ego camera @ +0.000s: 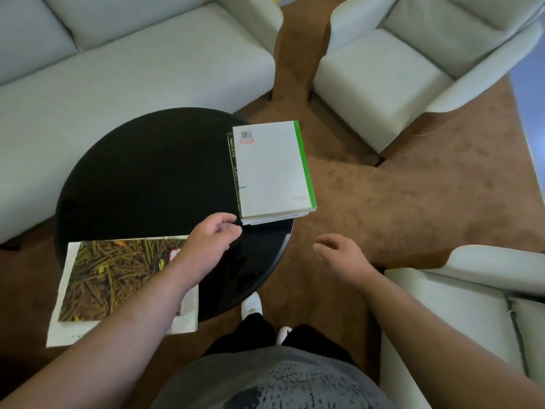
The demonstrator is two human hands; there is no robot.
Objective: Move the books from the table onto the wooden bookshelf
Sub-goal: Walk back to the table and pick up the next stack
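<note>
A round black table (153,172) holds two piles of books. A white book with a green spine (272,169) lies on top of a dark book (234,169) at the table's right edge, overhanging it. A large book with a brown-and-yellow straw picture (118,278) lies at the near left edge, partly under my forearm. My left hand (211,240) hovers over the table just below the white book's near left corner, fingers loosely curled, holding nothing. My right hand (339,255) hangs over the carpet right of the table, relaxed and empty. No bookshelf is in view.
A pale sofa (118,60) stands behind the table, a pale armchair (413,69) at the back right and another (460,305) at my near right. Brown carpet (383,202) covers the floor. My feet in white shoes (252,305) stand by the table's near edge.
</note>
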